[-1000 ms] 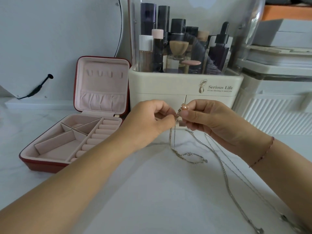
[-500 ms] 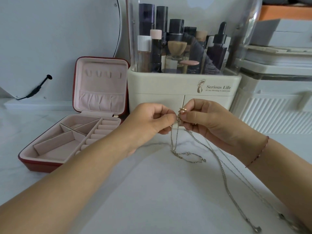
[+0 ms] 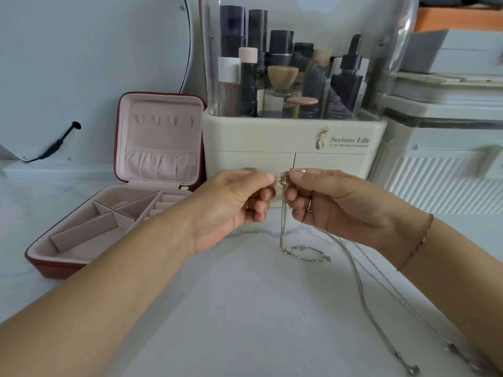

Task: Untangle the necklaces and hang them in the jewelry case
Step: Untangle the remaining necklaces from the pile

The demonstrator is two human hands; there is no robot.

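Head view: half a second ago the fingertips of both hands met over the knot. Now the left hand [image 3: 234, 205] has drawn slightly back, leaving a narrow gap, and both hands sit a little lower in front of the cream cosmetics organiser [image 3: 272, 151]. The right hand [image 3: 334, 202] pinches the tangled top of the necklaces [image 3: 284, 178] between thumb and forefinger. The left hand's fingers are curled, and I cannot tell whether they grip a fine strand. The chains hang from the right hand's fingertips, loop onto the surface [image 3: 245, 308] below the hands and trail away to the right. The jewelry case [image 3: 160, 148] stands open, well apart to the left.
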